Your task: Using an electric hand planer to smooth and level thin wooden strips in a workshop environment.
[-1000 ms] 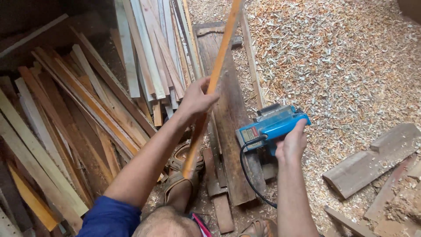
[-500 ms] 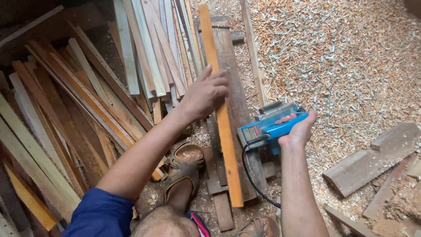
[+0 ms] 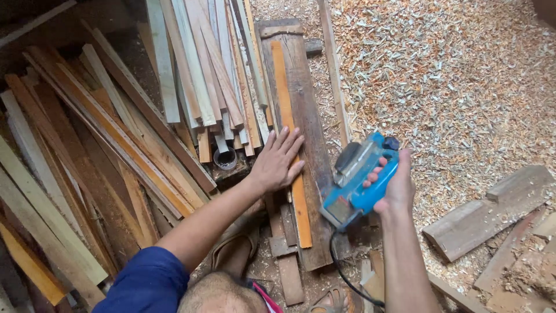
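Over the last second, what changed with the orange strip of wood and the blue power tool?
The orange strip went from tilted up in the left hand to lying flat along the dark plank, the hand now pressing on it with open fingers. The right hand lifted the blue planer off the plank. The stacked slats and the shavings stayed put.

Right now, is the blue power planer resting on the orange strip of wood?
No, the right hand holds the blue power planer lifted beside the orange strip.
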